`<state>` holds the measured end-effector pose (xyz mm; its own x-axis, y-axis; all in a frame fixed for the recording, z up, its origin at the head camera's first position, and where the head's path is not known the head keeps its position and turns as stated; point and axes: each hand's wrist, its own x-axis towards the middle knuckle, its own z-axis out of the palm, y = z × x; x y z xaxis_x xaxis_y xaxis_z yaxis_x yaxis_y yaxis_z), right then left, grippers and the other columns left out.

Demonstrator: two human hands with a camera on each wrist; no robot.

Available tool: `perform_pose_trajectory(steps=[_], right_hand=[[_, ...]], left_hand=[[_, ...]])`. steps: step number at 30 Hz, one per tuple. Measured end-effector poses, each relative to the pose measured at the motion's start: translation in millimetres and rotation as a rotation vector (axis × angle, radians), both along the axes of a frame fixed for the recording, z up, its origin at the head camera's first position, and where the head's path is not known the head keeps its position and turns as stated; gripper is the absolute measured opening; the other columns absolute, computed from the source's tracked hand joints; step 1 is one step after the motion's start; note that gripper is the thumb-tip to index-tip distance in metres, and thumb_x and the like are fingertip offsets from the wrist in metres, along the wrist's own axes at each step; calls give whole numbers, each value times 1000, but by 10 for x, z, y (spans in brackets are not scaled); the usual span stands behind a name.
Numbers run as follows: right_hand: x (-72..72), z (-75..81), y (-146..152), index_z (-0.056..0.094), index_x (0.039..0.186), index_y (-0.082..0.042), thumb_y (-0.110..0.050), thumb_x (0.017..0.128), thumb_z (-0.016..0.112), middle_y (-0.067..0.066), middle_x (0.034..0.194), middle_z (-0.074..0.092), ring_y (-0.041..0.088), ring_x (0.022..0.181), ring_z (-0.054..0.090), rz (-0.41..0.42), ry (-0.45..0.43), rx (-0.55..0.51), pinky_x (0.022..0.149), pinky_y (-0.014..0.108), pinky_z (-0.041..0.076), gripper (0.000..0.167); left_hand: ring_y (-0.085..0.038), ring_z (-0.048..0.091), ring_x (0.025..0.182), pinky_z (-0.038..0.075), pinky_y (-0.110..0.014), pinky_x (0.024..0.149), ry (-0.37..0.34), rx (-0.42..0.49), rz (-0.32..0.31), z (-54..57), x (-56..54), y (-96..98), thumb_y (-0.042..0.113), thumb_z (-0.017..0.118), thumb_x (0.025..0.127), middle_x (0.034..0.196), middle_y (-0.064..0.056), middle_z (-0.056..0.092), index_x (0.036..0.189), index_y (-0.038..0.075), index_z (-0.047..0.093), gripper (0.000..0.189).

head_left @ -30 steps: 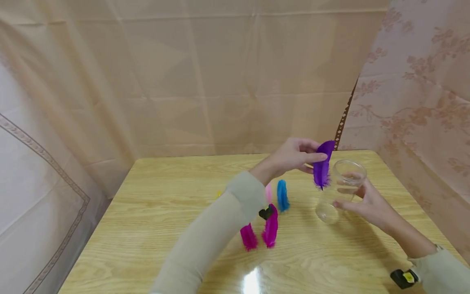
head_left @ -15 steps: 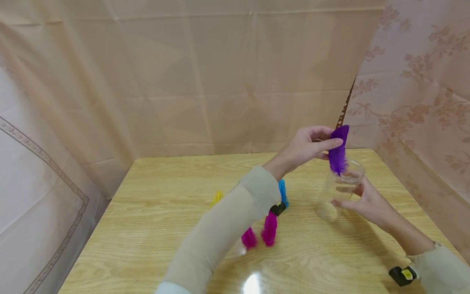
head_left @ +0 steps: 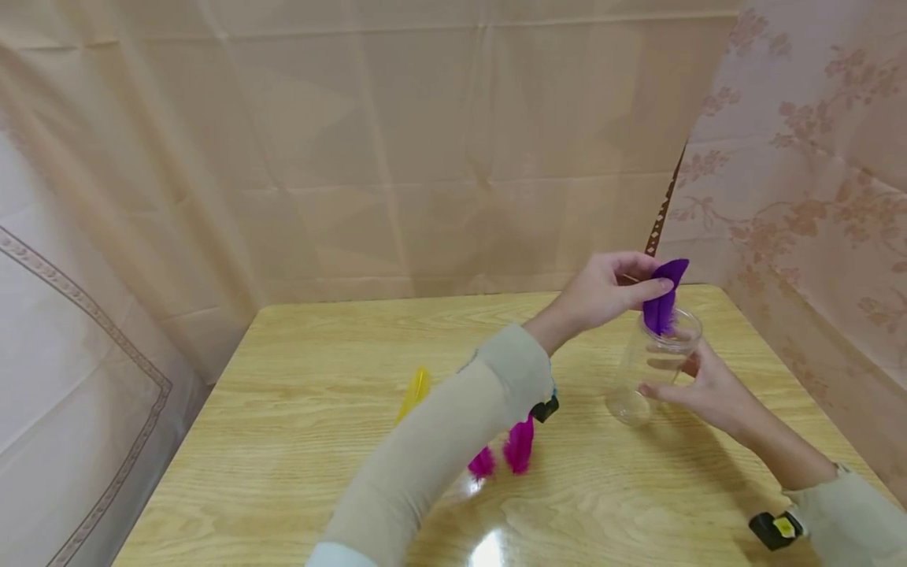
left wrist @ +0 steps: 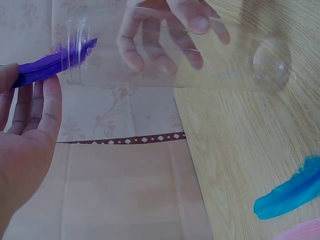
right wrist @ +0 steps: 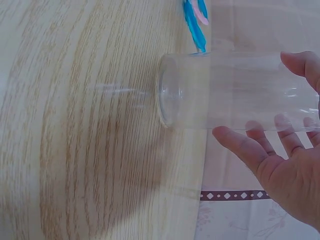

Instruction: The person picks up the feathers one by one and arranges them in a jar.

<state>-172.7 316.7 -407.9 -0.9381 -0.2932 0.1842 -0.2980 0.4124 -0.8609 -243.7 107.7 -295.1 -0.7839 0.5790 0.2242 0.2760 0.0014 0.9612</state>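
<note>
My left hand (head_left: 602,293) pinches a purple feather (head_left: 663,303) between thumb and fingers, above the mouth of a clear jar. In the left wrist view, the lower tip of the purple feather (left wrist: 79,51) reaches inside the jar's rim. The tall transparent jar (head_left: 629,386) leans a little to the right at the table's right side. Its right flank is held by my right hand (head_left: 714,394), with thumb and fingers around the wall, as the right wrist view also shows on the jar (right wrist: 235,90). Whether the base touches the table is unclear.
Magenta feathers (head_left: 520,446) and a yellow feather (head_left: 416,390) lie on the wooden table (head_left: 319,346), partly behind my left sleeve. A blue feather (left wrist: 290,192) and a pink feather (left wrist: 302,232) lie nearer the jar. Curtains hang along the table's back and sides.
My left hand has carried the purple feather rightward to above the jar, then lowered it so its tip enters the mouth. My right hand and the jar have barely moved.
</note>
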Motion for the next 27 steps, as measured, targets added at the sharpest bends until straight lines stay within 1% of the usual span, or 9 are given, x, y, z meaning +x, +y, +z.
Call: perform_pose_trajectory(steps=[4,10,12,16,20,24,27], right_hand=[[-6,8,5,13,162,-32,-5,89,79,20,150,36,1,113,58,-1,6,6,81,30,57,103],[-2,20,3,6,162,-36,-4,90,77,19,154,28,1,113,56,15,-13,0,78,36,59,107],[3,18,1,6,162,-36,-5,90,77,20,153,30,0,113,56,13,-21,-2,77,36,59,106],[13,11,6,8,162,-35,-5,90,77,19,151,34,-1,112,56,8,-17,7,79,34,58,104],[23,-1,22,11,162,-33,-6,90,78,12,151,37,-2,112,57,-8,-4,36,81,31,55,102],[40,-14,43,13,162,-32,-7,89,79,11,149,41,-1,112,57,-26,14,65,83,26,53,102],[46,-20,51,12,162,-31,-7,89,79,13,150,40,-1,112,57,-23,19,63,83,26,53,102]], left_hand=[[-10,66,81,59,-22,73,22,-13,-11,8,11,31,7,71,96,93,-1,70,114,-1,71,20],[-7,66,76,56,-18,73,117,-29,-7,-10,13,90,5,72,95,91,-1,72,114,-2,71,20],[-7,66,75,56,-17,73,141,-36,-5,-26,14,102,4,72,94,89,-2,71,114,-2,71,20],[-7,65,74,55,-17,71,164,-62,-6,-55,23,114,4,71,95,88,0,69,113,-2,70,19],[-6,64,75,55,-16,71,188,-77,-15,-76,33,128,5,72,95,90,0,68,116,-1,69,22],[-5,64,77,55,-15,72,203,-94,-25,-83,46,152,6,72,95,92,0,69,118,0,68,24],[-4,64,77,54,-15,73,207,-104,-22,-86,53,157,7,71,95,94,1,69,117,1,68,22]])
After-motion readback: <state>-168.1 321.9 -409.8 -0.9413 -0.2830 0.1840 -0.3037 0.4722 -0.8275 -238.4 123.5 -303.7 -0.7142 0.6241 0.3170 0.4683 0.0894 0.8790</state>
